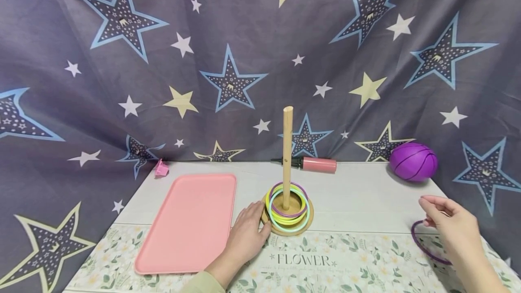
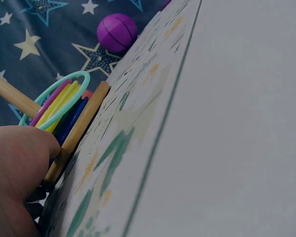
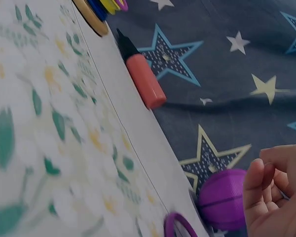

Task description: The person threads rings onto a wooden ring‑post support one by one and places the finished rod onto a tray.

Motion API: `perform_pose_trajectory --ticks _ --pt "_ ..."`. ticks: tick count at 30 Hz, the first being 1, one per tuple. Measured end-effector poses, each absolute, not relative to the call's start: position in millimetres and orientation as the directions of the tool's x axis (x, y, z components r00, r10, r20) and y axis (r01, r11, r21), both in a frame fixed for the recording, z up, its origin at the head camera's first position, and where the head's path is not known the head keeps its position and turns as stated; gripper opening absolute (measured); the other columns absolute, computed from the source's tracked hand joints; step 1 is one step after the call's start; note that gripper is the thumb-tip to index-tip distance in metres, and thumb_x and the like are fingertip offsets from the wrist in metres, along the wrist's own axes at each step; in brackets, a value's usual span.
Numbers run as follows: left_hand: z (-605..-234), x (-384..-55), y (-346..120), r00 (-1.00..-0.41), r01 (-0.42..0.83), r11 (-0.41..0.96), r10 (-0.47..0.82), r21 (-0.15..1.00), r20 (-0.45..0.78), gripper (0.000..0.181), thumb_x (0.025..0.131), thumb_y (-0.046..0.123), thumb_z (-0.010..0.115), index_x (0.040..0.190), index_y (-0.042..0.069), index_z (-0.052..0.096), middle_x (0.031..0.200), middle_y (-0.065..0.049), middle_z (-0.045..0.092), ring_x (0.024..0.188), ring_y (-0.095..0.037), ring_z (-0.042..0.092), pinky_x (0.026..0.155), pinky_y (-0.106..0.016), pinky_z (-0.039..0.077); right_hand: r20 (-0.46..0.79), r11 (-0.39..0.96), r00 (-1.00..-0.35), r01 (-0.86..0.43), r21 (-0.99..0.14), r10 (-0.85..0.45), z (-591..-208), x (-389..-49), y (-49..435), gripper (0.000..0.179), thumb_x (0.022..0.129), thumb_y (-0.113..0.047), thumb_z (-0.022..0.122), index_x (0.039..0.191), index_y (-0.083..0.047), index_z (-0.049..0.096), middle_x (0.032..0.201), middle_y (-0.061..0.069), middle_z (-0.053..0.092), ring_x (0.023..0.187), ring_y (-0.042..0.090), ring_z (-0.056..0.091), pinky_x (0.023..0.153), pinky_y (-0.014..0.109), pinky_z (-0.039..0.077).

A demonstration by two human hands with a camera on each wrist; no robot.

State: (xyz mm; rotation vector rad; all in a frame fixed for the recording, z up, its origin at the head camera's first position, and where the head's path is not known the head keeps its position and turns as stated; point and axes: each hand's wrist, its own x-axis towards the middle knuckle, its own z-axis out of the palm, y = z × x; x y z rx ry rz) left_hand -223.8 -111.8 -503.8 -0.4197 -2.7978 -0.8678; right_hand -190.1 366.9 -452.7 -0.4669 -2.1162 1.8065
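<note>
A wooden ring-toss stand [image 1: 287, 157] has an upright peg on a round base. Yellow, purple and mint rings [image 1: 290, 229] lie around its peg, the mint one tilted in the left wrist view. My left hand [image 1: 247, 233] holds the base's left edge, the thumb [image 2: 48, 143] against the rim; its other fingertips are partly hidden. At the right, my right hand [image 1: 457, 227] hovers above a loose purple ring [image 1: 427, 252], which the hand and forearm partly cover. Its fingers [image 3: 266, 185] are loosely curled with nothing visible between them. In the right wrist view, the ring sits apart from them.
A pink tray [image 1: 191, 220] lies left of the stand. Along the back are a small pink item [image 1: 161, 168], a pink hand pump [image 1: 319, 164] and a purple ball [image 1: 414, 162]. A star-patterned curtain [image 1: 260, 26] hangs behind the table, whose front half bears a floral cloth [image 1: 342, 275].
</note>
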Motion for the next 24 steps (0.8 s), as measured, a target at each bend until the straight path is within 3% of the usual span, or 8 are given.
perform_pose_trajectory --ticks 8,12,19,24 --pt "-505.1 -224.8 -111.9 -0.943 0.322 0.79 0.217 0.522 0.253 0.064 0.108 0.024 0.066 0.16 -0.009 0.049 0.166 -0.026 0.049 0.158 -0.044 0.041 0.134 -0.058 0.025 0.02 0.254 -0.876 0.118 -0.96 0.482 -459.2 -179.8 390.1 0.004 0.104 -0.039 0.08 0.106 -0.036 0.079 0.086 -0.021 0.071 0.071 0.01 0.066 0.062 0.021 0.06" --pt "-504.7 -224.6 -112.1 -0.944 0.318 0.789 0.215 0.526 0.25 0.064 0.108 0.024 0.065 0.161 -0.009 0.048 0.167 -0.026 0.048 0.158 -0.043 0.04 0.134 -0.058 0.024 0.016 0.25 -0.879 0.118 -0.961 0.477 -463.5 -178.9 399.6 0.004 0.105 -0.036 0.079 0.103 -0.04 0.078 0.087 -0.025 0.073 0.069 0.011 0.066 0.061 0.023 0.061" --pt "-503.4 -223.9 -112.9 -0.937 0.335 0.787 0.22 0.518 0.272 0.064 0.107 0.023 0.066 0.16 -0.009 0.049 0.166 -0.027 0.049 0.157 -0.045 0.042 0.133 -0.059 0.026 0.04 0.256 -0.874 0.098 -0.962 0.484 -467.6 -175.8 416.1 0.015 0.106 -0.032 0.078 0.096 -0.044 0.076 0.084 -0.02 0.074 0.066 0.012 0.066 0.059 0.022 0.059" --pt "-503.5 -223.7 -113.0 -0.936 0.34 0.785 0.226 0.519 0.271 0.063 0.107 0.022 0.066 0.16 -0.009 0.049 0.166 -0.027 0.049 0.157 -0.044 0.042 0.133 -0.059 0.026 0.018 0.231 -0.871 0.11 -0.967 0.491 -472.7 -175.8 425.9 0.018 0.108 -0.028 0.075 0.096 -0.042 0.075 0.087 -0.027 0.072 0.068 0.012 0.065 0.059 0.023 0.058"
